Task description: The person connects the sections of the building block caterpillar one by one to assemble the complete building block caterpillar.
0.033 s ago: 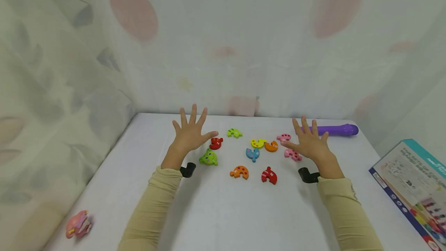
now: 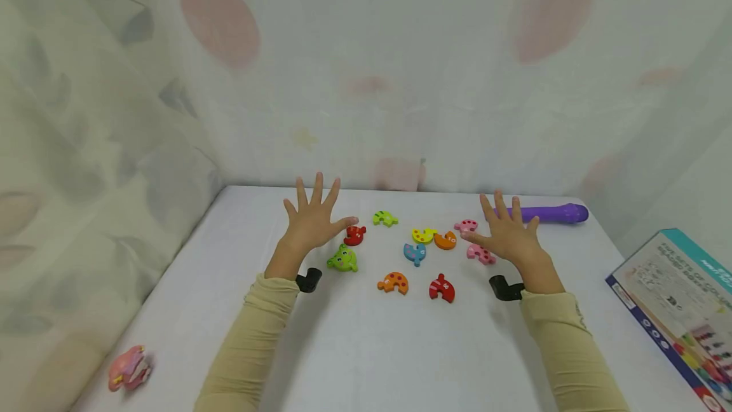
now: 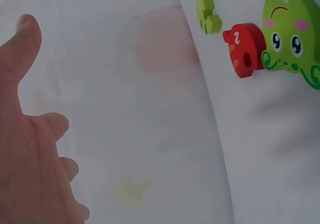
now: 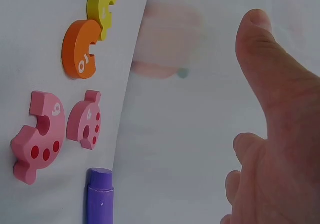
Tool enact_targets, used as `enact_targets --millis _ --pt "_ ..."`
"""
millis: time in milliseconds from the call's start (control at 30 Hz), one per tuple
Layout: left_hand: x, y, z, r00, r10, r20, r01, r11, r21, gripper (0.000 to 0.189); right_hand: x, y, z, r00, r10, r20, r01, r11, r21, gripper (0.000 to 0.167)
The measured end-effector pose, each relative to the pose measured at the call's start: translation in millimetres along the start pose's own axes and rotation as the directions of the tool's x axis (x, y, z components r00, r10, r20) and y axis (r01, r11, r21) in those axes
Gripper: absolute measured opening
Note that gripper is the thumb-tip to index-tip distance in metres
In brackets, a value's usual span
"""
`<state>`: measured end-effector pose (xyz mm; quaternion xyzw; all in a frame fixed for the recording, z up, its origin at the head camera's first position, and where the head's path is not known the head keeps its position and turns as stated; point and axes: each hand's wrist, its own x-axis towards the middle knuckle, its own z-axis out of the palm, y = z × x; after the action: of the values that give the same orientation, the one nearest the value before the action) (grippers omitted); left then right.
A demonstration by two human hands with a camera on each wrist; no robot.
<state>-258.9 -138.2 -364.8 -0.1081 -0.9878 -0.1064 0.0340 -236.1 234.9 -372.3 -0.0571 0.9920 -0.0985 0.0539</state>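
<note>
My left hand [image 2: 309,224] is held up over the table with its fingers spread and nothing in it. Close by its thumb lie a red puzzle piece [image 2: 354,235] marked 2 and a green animal-head piece [image 3: 287,33]. My right hand [image 2: 509,234], also empty with spread fingers, is raised near two pink spotted pieces, one marked 9 [image 4: 47,134] and one marked 4 [image 4: 86,120]. Between the hands lie a light green piece [image 2: 385,219], a yellow one [image 2: 423,236], an orange one [image 2: 445,241] marked 10, a blue one [image 2: 414,253], an orange spotted one [image 2: 393,282] and a red striped one [image 2: 442,288].
A purple marker-shaped stick [image 2: 551,213] lies at the back right, partly behind my right fingers. At the right edge sits a printed box [image 2: 675,297]. A small pink toy [image 2: 128,367] is at the front left. Patterned curtains [image 2: 366,81] stand behind the white table [image 2: 366,348].
</note>
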Motion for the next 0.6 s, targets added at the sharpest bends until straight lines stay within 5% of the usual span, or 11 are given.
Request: enact_targets --millis 400,600 --pt "-1.0 -11.9 -6.0 0.999 -0.006 0.047 0.008 0.999 -0.040 0.087 2.2 -6 -3 0.993 -0.038 -0.113 0.036 0.999 -0.023 0.098" --pt "1.2 -14.6 14.2 0.992 0.048 0.112 -0.034 0.992 -0.124 0.066 8.8 -20 7 0.985 -0.065 -0.160 0.065 0.998 -0.007 0.087"
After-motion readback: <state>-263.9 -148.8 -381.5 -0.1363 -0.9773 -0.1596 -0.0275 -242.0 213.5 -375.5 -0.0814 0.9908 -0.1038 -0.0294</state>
